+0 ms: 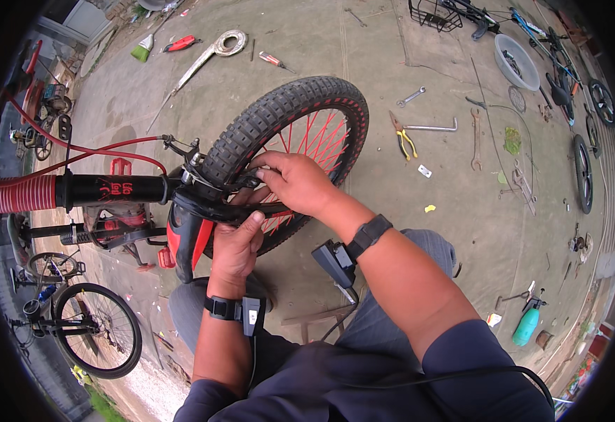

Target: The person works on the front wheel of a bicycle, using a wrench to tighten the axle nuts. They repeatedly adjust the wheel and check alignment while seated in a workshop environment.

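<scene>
Navy shirt (314, 387) at six o'clock; bicycle wheel (255, 119) at eleven; black fork (212, 205) at nine. Left hand (234, 250), half curled, meets the fork, its hold unclear; right hand (292, 184), nearly closed, pinches a small black part (247, 181) at ten: apparently adjustment, next needing steady fingers.

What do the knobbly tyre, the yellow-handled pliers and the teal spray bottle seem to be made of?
Tyre: black rubber, mostly matte, judging by its knobbly, moulded tread.
Pliers: probably steel, from the dull, metallic-looking head; the yellow-and-black grips could be plastic or rubber.
Spray bottle: likely smooth plastic, from its even teal colour and rounded, moulded look.
</scene>
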Demonstrator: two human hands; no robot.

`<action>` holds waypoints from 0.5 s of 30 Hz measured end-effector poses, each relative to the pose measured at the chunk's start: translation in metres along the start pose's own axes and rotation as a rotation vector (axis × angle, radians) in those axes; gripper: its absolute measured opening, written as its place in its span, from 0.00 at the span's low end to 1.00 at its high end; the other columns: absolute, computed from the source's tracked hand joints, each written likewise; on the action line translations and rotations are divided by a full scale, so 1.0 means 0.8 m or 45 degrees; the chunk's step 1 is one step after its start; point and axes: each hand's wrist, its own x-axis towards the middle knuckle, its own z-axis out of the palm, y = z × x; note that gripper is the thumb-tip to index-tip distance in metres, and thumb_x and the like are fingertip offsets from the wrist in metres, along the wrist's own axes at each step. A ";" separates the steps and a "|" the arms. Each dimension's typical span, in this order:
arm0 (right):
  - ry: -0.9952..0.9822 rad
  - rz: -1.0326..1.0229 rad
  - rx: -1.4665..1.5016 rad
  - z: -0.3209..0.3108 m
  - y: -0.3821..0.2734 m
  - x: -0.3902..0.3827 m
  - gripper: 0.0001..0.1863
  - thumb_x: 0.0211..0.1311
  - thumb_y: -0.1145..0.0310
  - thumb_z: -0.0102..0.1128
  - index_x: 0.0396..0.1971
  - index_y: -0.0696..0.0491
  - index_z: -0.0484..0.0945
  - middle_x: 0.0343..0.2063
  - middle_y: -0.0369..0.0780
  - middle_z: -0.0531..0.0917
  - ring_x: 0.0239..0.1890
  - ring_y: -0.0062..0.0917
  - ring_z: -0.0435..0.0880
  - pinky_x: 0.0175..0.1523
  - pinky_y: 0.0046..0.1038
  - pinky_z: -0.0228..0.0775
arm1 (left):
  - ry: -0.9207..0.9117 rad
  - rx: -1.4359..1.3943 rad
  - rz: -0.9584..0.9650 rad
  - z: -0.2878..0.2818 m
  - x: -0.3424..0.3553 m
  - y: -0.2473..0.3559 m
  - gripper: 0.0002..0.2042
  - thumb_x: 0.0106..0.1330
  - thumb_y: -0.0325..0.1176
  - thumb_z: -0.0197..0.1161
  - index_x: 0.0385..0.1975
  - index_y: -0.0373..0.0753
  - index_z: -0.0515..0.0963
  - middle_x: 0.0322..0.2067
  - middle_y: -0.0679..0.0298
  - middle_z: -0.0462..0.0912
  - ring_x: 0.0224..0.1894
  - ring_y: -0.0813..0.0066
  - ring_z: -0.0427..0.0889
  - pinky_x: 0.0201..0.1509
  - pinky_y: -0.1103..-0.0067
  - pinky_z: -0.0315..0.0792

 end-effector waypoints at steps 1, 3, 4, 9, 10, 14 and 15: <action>0.012 -0.015 0.014 0.000 -0.004 -0.001 0.09 0.65 0.69 0.57 0.42 0.50 0.83 0.33 0.44 0.86 0.39 0.43 0.85 0.42 0.41 0.76 | 0.004 0.000 0.000 0.000 0.000 0.000 0.28 0.66 0.23 0.63 0.66 0.36 0.66 0.59 0.55 0.78 0.21 0.92 0.68 0.19 0.91 0.60; 0.112 -0.153 -0.151 0.004 -0.001 -0.002 0.09 0.64 0.69 0.58 0.42 0.51 0.83 0.34 0.46 0.85 0.36 0.43 0.85 0.40 0.39 0.76 | 0.010 0.000 0.001 0.000 0.000 -0.001 0.28 0.66 0.23 0.64 0.66 0.36 0.66 0.59 0.54 0.78 0.21 0.92 0.68 0.19 0.91 0.60; 0.163 -0.221 -0.233 0.006 0.000 -0.003 0.09 0.64 0.69 0.59 0.43 0.51 0.83 0.34 0.46 0.85 0.35 0.43 0.85 0.40 0.38 0.76 | 0.003 -0.005 0.001 0.000 0.000 -0.001 0.28 0.66 0.24 0.64 0.66 0.36 0.66 0.60 0.54 0.78 0.21 0.92 0.69 0.19 0.91 0.60; 0.262 -0.248 -0.290 0.012 -0.001 -0.006 0.08 0.63 0.68 0.59 0.40 0.50 0.83 0.31 0.44 0.85 0.34 0.44 0.84 0.39 0.41 0.76 | -0.018 -0.032 0.017 0.001 0.001 -0.001 0.28 0.66 0.24 0.64 0.66 0.37 0.65 0.60 0.52 0.77 0.21 0.92 0.69 0.19 0.91 0.60; 0.284 -0.239 -0.271 0.013 -0.002 -0.006 0.08 0.63 0.68 0.59 0.40 0.50 0.82 0.29 0.44 0.85 0.33 0.43 0.84 0.38 0.41 0.75 | -0.016 -0.024 0.018 0.000 0.001 -0.001 0.28 0.66 0.25 0.64 0.66 0.37 0.65 0.60 0.52 0.77 0.21 0.92 0.69 0.19 0.91 0.60; 0.160 0.110 0.057 0.013 -0.012 -0.002 0.08 0.65 0.69 0.58 0.40 0.57 0.80 0.30 0.47 0.86 0.31 0.38 0.87 0.39 0.37 0.77 | -0.002 0.008 0.024 -0.003 0.000 -0.002 0.29 0.66 0.25 0.64 0.67 0.37 0.64 0.60 0.52 0.77 0.20 0.92 0.68 0.19 0.92 0.60; 0.122 0.130 0.207 0.018 -0.005 0.000 0.09 0.66 0.69 0.58 0.40 0.58 0.80 0.30 0.47 0.86 0.31 0.37 0.88 0.38 0.35 0.77 | -0.003 0.016 0.024 -0.001 0.001 -0.002 0.29 0.66 0.25 0.64 0.67 0.37 0.64 0.60 0.52 0.77 0.20 0.92 0.68 0.19 0.92 0.60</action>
